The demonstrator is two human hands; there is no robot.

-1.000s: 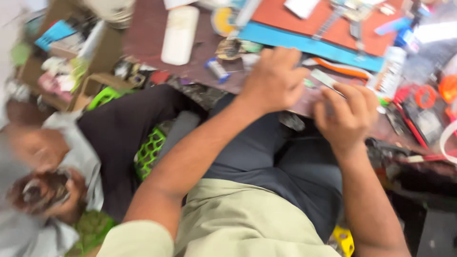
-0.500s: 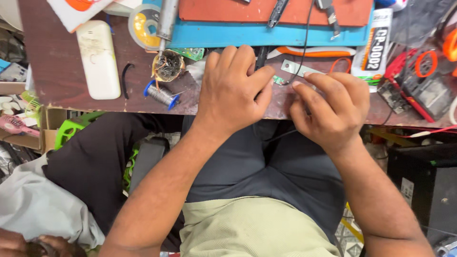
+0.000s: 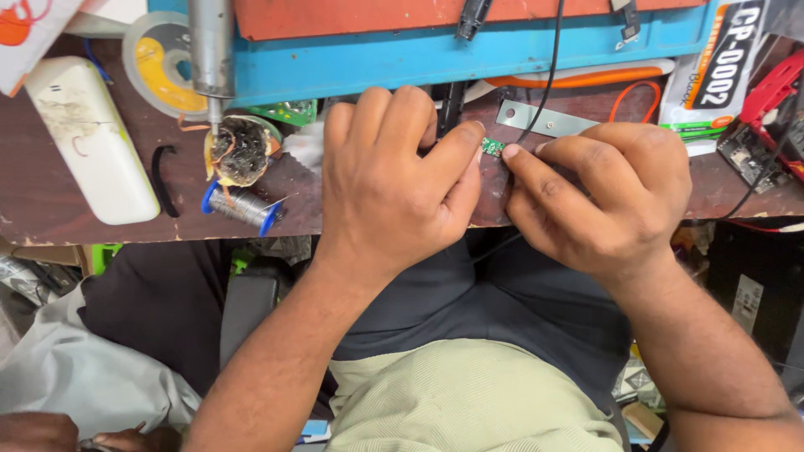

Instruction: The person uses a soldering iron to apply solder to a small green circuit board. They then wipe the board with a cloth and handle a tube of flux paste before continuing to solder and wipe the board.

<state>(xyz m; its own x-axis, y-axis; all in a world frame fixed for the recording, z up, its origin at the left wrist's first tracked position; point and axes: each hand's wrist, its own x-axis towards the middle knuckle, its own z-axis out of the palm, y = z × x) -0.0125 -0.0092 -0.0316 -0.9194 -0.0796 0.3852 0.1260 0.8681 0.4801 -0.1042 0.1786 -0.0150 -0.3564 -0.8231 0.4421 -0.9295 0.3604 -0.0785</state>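
Though mostly hidden, a tiny green board (image 3: 492, 147) sits pinched between both hands' fingers (image 3: 469, 151).

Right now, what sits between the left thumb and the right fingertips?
In the head view, a tiny green circuit board is pinched between the left hand and right hand.

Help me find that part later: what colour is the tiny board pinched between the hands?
Green, seen in the head view: the tiny board.

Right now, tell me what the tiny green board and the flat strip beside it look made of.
Tiny green board, pinched between left hand and right hand: probably circuit-board laminate, matte green with small specks. Flat strip: likely bare metal, dull grey sheen, punched holes.
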